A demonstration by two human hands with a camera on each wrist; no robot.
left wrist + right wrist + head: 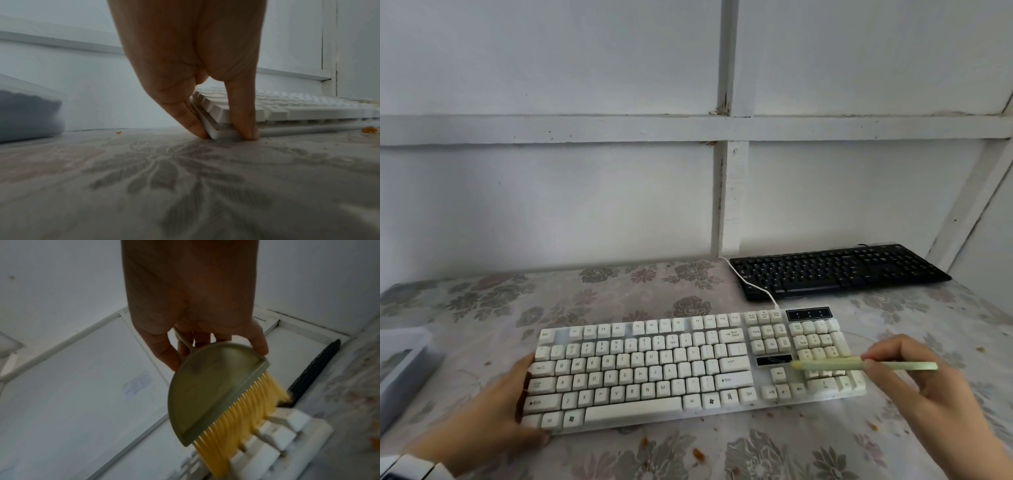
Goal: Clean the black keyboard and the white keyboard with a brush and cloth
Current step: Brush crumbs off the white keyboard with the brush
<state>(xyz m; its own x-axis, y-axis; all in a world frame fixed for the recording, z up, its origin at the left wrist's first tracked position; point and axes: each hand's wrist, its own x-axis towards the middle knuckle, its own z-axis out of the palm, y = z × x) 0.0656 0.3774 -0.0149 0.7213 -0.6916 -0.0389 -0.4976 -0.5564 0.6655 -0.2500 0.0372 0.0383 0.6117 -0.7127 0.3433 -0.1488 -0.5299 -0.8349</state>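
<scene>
The left hand point(493, 404) pinches the white plastic keyboard's point(688, 366) left end, steadying it on the floral-clothed desk point(619, 294), while the right hand point(914, 373) grips a pale-green yellow-bristled brush point(213, 391) to sweep its right-hand keys.

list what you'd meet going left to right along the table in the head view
translucent box → left hand gripping the white keyboard's left end → white keyboard → green brush over the numpad → right hand holding the brush
</scene>
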